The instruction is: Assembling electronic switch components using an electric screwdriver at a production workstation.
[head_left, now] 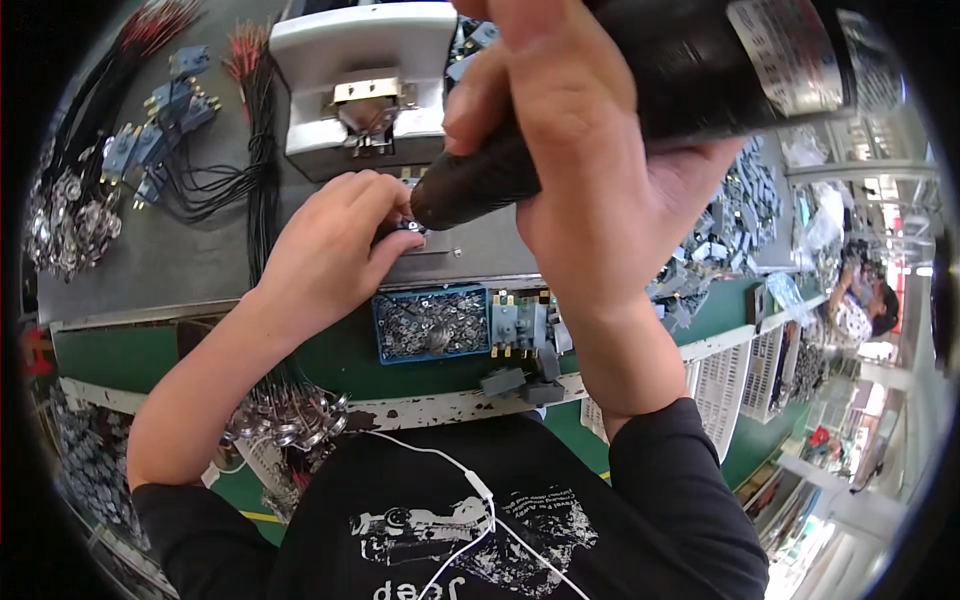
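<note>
Grey metal worktop (130, 290) spans the upper half of the view, with a green bench surface (110, 365) showing along its near side. At 10 o'clock, the person's bare left hand (335, 240) reaches in, its thumb and fingertips pinching a small part (413, 228) with a shiny metal bit; the part sits just above the worktop, towards half past ten from centre, and is mostly hidden by the fingers. At 1 o'clock, the right hand (590, 150) is wrapped around a thick black cylindrical tool (690, 70). Its narrow end points to the left fingertips; whether it touches the part cannot be told. At 11 o'clock stands a white and grey machine (365, 40). Near the centre, towards 8 o'clock, a blue tray (377, 325) holds many small metal pieces (432, 325); just beside it, towards 4 o'clock, lie grey-blue blocks (518, 325) with brass prongs. Black wires (262, 150) with red tips lie bundled at 10 o'clock. More grey-blue parts (745, 195) are heaped at 2 o'clock, and another person (855, 310) appears far off at 3 o'clock
</note>
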Motion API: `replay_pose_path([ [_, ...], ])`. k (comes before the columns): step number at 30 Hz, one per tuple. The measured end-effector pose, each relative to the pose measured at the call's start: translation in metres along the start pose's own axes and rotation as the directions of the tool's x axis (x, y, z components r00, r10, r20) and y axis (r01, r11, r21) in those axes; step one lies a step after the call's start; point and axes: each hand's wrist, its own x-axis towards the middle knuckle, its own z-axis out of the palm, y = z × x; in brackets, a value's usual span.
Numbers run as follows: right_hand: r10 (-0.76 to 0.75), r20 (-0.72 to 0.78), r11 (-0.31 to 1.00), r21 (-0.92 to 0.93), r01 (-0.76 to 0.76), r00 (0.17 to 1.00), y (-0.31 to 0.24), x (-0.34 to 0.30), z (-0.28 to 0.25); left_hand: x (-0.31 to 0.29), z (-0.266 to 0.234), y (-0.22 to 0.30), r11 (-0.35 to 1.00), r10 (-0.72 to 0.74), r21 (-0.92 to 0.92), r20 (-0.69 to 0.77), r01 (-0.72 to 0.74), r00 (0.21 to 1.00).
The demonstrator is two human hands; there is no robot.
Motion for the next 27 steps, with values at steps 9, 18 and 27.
replay_pose_path([
  [9, 0.070, 0.040, 0.997, 0.031, -0.072, 0.997, 0.002, -0.009, 0.003, 0.000, 0.003, -0.005, 0.999, -0.017, -0.032, -0.005, 0.017, 1.000],
  [18, 0.111, 0.062, 0.993, 0.041, -0.114, 0.992, 0.001, -0.012, -0.002, 0.001, 0.004, -0.004, 1.000, 0.008, -0.004, -0.008, -0.008, 1.000],
  [27, 0.161, 0.088, 0.985, 0.047, -0.166, 0.983, 0.005, -0.017, -0.005, 0.000, 0.005, -0.009, 0.999, -0.039, -0.020, 0.035, 0.039, 0.999],
])
